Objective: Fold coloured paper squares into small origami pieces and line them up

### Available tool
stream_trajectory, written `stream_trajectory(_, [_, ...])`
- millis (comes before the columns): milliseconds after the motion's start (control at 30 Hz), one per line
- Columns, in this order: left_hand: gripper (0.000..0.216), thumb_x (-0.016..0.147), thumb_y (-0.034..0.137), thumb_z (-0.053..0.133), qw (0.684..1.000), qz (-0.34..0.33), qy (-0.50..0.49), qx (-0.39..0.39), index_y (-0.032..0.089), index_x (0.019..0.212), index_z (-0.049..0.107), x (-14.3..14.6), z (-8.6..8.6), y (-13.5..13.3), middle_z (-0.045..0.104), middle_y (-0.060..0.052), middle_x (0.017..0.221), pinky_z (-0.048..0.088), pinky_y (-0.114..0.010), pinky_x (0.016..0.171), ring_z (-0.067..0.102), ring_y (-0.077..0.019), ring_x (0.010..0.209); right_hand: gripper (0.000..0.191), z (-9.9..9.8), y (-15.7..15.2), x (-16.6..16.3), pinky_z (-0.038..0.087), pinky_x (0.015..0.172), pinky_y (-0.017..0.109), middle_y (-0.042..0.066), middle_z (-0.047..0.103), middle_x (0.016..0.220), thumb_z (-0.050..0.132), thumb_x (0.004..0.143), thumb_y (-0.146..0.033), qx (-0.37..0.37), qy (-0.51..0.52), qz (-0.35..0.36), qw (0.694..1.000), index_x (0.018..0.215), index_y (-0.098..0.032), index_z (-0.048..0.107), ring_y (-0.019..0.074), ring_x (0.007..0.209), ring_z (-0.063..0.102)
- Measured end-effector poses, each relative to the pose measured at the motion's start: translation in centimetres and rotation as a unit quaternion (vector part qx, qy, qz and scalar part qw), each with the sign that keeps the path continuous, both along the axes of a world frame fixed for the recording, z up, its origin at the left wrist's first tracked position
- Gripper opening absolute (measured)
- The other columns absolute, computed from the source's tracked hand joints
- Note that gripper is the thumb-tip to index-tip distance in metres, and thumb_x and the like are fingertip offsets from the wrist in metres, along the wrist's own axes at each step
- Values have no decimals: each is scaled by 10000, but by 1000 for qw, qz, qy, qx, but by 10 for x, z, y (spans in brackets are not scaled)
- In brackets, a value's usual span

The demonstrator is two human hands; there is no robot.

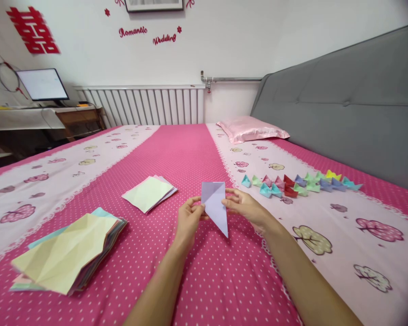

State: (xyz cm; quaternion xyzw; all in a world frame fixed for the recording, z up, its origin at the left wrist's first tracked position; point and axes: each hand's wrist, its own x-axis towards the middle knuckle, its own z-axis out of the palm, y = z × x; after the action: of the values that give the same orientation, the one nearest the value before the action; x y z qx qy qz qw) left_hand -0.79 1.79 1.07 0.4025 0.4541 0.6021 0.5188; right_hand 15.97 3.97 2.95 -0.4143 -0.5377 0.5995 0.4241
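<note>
A partly folded lilac paper point(216, 203) is held up over the pink dotted bedspread point(177, 149), one corner pointing down. My left hand point(188, 218) pinches its left edge, fingers closed. My right hand point(245, 206) pinches its right edge, fingers closed. A small pile of flat paper squares point(148, 193), pale yellow on top, lies just left of the hands. Several finished folded paper shapes point(299, 183) in mixed colours lie in rows to the right.
A larger stack of creased coloured sheets point(70, 253) sits at the near left. A pink pillow point(251, 129) lies by the grey headboard point(343, 108). A white radiator point(146, 105) and a desk with a monitor point(42, 84) stand beyond the bed.
</note>
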Motion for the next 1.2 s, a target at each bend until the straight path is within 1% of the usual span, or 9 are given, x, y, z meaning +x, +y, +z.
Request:
stream_trajectory(133, [381,635,269,685,999,-36,13,-3,115,976,607,1,2,-2,660,-22,581,476,-220,511,600,-120,498,473,2,-1,-5,484,754,321,67,675,967,688,671,-255,13,77,-27,997,1114,-209,528,183,829,636])
stream_trajectory(267, [338,634,239,688,998,-62,3,-15,110,947,670,2,2,-3,673,-43,618,473,-207,513,581,-98,480,363,3,1,-5,470,695,267,20,683,871,673,621,-175,-5,114,-61,992,978,-207,613,151,773,620])
stream_trajectory(400, [266,639,217,673,997,-74,-10,-12,113,881,711,2,0,-2,687,-63,690,485,-207,556,584,-91,523,216,5,2,-5,447,637,237,4,669,809,659,637,-200,-22,131,-67,989,852,-192,640,117,687,584])
stream_trajectory(600, [207,634,175,639,998,-50,-7,-27,112,810,728,3,3,-3,682,-63,697,486,-192,589,578,-75,540,155,10,-1,-6,443,640,233,18,671,871,616,729,-268,-52,150,-59,986,870,-202,617,116,696,596])
stream_trajectory(700, [207,642,167,617,999,-36,1,-21,107,807,727,3,2,-2,692,-75,714,491,-206,601,588,-84,547,251,12,-1,-6,458,644,253,34,673,811,554,784,-413,-79,154,-51,984,908,-201,607,139,684,612])
stream_trajectory(800, [214,654,157,606,998,-29,56,6,100,822,726,3,-1,-2,693,-81,675,485,-220,585,591,-101,535,337,8,-1,-8,468,627,266,30,662,750,583,749,-481,-77,125,-59,987,934,-199,595,151,656,612])
stream_trajectory(967, [219,685,212,637,990,-53,106,75,124,868,721,5,-3,-5,716,-96,766,493,-255,618,637,-159,647,533,-5,1,-13,465,681,266,-12,630,709,794,537,-265,-23,81,-114,990,1011,-185,564,144,688,600])
stream_trajectory(1100, [227,658,270,696,993,-56,55,84,141,844,714,6,1,-7,720,-84,799,503,-259,640,644,-158,668,516,-10,4,-14,455,688,274,-11,635,701,786,521,-253,2,94,-114,989,993,-171,593,139,682,597])
stream_trajectory(1200, [382,607,269,747,996,-54,4,72,149,961,667,7,4,-7,707,-42,694,499,-235,590,621,-122,573,484,-8,3,-15,451,688,273,-11,647,702,789,508,-255,8,106,-108,988,951,-173,613,135,675,601])
